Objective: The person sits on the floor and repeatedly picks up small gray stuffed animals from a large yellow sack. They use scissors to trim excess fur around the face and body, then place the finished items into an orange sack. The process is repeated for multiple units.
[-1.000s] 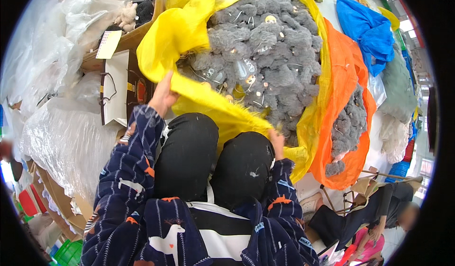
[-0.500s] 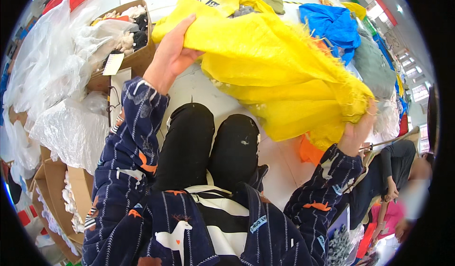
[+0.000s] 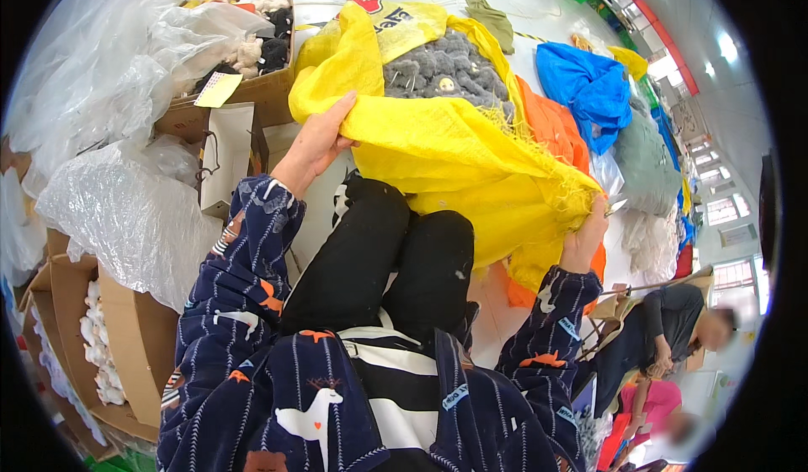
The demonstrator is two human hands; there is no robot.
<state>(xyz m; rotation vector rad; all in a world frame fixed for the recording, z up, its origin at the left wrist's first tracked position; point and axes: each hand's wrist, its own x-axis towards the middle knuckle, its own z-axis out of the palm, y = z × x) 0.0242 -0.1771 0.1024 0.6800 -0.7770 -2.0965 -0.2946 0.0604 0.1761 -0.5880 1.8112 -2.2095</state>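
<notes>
A large yellow woven sack (image 3: 463,148) lies in front of my knees, its mouth spread wide. Inside it shows a heap of grey fluffy plush pieces (image 3: 433,68). My left hand (image 3: 320,142) is closed on the sack's near left edge, thumb on top. At the right end of the same frayed edge, my right hand (image 3: 587,235) grips the bunched fabric. A small shiny tip sticks out beside the right fingers; I cannot make out what it belongs to.
At the far left stands a carton (image 3: 282,85) of plush pieces, with clear plastic sheeting (image 3: 126,211) nearby. Another carton (image 3: 139,329) holds white pieces. An orange sack (image 3: 555,127) and a blue sack (image 3: 585,85) lie right. Two people sit at lower right.
The sack's near edge has come down and toward me, baring the grey plush pieces inside. My right hand has moved left; both hands keep hold of the edge.
</notes>
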